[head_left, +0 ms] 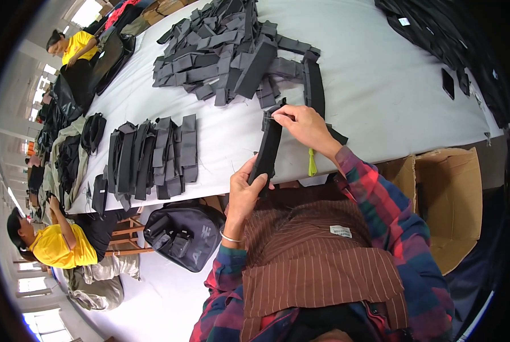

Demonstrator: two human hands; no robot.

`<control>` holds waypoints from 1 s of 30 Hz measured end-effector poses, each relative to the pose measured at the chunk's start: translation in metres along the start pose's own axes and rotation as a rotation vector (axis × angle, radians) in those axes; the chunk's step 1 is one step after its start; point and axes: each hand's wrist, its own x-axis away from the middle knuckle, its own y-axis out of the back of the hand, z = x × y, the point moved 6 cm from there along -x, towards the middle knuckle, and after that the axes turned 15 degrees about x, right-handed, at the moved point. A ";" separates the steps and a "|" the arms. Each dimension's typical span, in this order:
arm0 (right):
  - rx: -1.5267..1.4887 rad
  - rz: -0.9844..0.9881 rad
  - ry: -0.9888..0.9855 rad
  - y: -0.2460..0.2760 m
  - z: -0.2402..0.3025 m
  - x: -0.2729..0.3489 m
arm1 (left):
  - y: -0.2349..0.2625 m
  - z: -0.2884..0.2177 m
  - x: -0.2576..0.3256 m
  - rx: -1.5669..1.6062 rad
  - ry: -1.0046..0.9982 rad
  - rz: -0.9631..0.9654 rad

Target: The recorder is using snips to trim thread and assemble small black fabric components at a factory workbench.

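My left hand [243, 191] is closed around the lower end of a black fabric strip [267, 145], which slants upward over the table's near edge. At the strip's upper end my right hand [307, 130] is closed in a pinch. A thin, light line shows by its fingertips, too fine to make out. Behind my right wrist lies another dark strip [314, 85]. Farther off, a loose heap of dark grey fabric strips [209, 62] covers the middle of the white table [351, 57]. Several more strips [152, 157] lie side by side to the left.
A yellow-green object [312, 162] hangs at the near edge. An open cardboard box [448, 211] stands right of me, a black bag [192, 239] below the table at left. A phone [448, 83] and black garments [437, 28] lie far right. Two people in yellow work at left.
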 end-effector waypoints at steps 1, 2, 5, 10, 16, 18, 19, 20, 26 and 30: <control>-0.013 0.053 -0.024 -0.003 0.000 0.000 | -0.001 0.001 0.000 0.004 -0.004 0.000; -0.063 0.022 0.006 -0.004 -0.001 0.001 | 0.001 0.003 -0.001 0.044 -0.004 -0.009; -0.130 0.093 -0.030 -0.007 -0.011 0.001 | 0.003 0.001 -0.002 0.110 0.024 -0.019; -0.128 0.056 -0.058 -0.008 -0.013 0.000 | 0.005 0.002 -0.005 0.090 0.023 -0.013; -0.333 -0.015 -0.061 -0.009 -0.013 -0.026 | -0.001 0.004 -0.007 0.001 0.027 0.006; -0.420 0.128 -0.142 -0.013 -0.017 -0.032 | -0.004 0.000 -0.008 -0.028 0.038 0.028; -0.419 0.128 -0.134 -0.013 -0.016 -0.034 | -0.004 -0.001 -0.007 -0.029 0.031 0.025; -0.426 0.147 -0.148 -0.015 -0.016 -0.035 | -0.004 -0.001 -0.007 -0.043 0.029 0.021; -0.390 0.131 -0.146 -0.016 -0.023 -0.040 | -0.002 0.002 -0.008 -0.033 0.002 0.024; -0.197 0.094 -0.197 -0.016 -0.029 -0.039 | -0.003 0.004 -0.008 -0.051 0.021 0.028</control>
